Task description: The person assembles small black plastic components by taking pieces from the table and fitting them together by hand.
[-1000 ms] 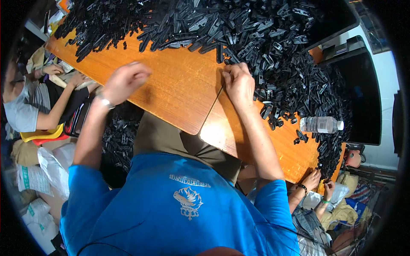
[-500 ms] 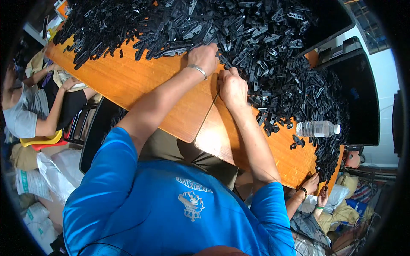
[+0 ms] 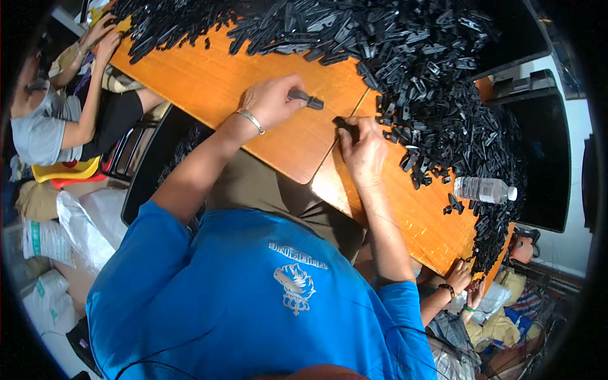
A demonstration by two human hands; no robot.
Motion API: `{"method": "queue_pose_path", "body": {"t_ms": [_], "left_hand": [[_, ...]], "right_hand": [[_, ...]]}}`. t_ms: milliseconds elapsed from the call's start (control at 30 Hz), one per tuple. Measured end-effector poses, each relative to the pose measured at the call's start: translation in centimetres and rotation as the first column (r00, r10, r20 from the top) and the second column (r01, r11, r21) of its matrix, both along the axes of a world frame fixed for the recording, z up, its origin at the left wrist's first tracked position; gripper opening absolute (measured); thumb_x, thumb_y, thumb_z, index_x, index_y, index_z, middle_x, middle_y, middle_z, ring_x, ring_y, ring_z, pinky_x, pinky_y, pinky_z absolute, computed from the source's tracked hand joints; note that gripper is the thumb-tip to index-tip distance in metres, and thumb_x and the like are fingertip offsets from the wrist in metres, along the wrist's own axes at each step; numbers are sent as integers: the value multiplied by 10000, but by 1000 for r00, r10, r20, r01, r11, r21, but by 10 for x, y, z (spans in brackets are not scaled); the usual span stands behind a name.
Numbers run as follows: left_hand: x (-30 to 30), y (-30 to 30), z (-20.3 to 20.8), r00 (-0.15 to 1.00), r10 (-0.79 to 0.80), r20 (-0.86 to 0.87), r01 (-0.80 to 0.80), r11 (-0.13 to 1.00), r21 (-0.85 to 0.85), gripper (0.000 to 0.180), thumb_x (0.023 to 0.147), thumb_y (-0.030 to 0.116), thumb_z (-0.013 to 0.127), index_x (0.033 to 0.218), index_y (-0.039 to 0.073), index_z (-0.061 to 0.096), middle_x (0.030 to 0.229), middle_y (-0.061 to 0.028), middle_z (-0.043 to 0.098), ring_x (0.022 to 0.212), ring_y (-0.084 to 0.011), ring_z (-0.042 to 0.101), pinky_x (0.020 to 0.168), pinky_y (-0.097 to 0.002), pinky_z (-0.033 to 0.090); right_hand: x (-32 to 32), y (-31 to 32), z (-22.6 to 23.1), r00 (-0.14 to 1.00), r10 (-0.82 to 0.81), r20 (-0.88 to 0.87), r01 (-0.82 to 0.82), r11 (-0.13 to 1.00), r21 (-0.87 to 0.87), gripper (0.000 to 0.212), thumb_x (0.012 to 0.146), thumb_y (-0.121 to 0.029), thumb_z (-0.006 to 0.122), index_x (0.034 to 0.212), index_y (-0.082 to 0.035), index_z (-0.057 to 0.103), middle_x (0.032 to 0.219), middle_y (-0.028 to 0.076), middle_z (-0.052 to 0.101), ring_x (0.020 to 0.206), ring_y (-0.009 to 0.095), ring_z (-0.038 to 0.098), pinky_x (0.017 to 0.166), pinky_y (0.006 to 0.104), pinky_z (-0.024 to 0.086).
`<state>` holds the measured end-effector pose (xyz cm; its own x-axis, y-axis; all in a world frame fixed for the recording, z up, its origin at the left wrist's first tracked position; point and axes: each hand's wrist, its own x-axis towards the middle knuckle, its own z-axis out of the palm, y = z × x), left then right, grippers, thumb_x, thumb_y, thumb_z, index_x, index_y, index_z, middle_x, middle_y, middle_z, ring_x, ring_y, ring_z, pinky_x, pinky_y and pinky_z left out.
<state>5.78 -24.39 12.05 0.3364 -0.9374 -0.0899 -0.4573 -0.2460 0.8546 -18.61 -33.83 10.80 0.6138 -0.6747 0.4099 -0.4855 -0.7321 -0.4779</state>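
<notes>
My left hand, with a silver bracelet at its wrist, is closed on a small black plastic part above the wooden table. To its right, my right hand pinches another small black plastic part near the seam between the table boards. The two parts are apart, with a stretch of wood between them. Beyond both hands spreads a large heap of black plastic parts, many of them long and narrow. Their exact kind is too small to make out.
A clear plastic bottle lies on its side against the heap at right. Dark flat panels stand behind it. A person in grey sits at the left; another person's hands reach the table at lower right. White sacks lie at left.
Both hands have drawn back from the heap's edge toward me. My left hand has moved left, away from my right, and black parts now show in both. The person at left has raised their hands.
</notes>
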Motion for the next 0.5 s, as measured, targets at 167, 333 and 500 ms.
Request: {"method": "queue_pose_path", "body": {"t_ms": [167, 333, 500], "left_hand": [[5, 23, 6, 872, 34, 489, -30, 999, -17, 213, 927, 284, 802, 1093, 150, 793, 1061, -130, 747, 964, -395, 730, 851, -512, 579], [5, 25, -21, 872, 145, 468, -22, 966, -258, 170, 886, 251, 838, 1033, 165, 834, 1014, -91, 699, 1032, -342, 688, 868, -473, 571], [5, 23, -29, 887, 146, 437, -21, 960, -279, 208, 864, 217, 857, 1062, 158, 835, 994, -73, 675, 1032, -319, 664, 867, -443, 563]], "right_hand": [[20, -7, 28, 954, -8, -298, 31, 997, 75, 229, 853, -123, 839, 1066, -82, 766, 1029, 158, 719, 974, 387, 726, 823, 480, 585], [52, -7, 18, 989, 148, -32, -144, 986, 84, 266, 831, -96, 863, 1081, -72, 775, 992, 145, 692, 899, 391, 726, 781, 467, 581], [58, -21, 11, 979, 188, -82, -186, 982, 33, 281, 811, -72, 861, 1079, -63, 775, 1021, 145, 686, 862, 395, 722, 737, 472, 592]]}}
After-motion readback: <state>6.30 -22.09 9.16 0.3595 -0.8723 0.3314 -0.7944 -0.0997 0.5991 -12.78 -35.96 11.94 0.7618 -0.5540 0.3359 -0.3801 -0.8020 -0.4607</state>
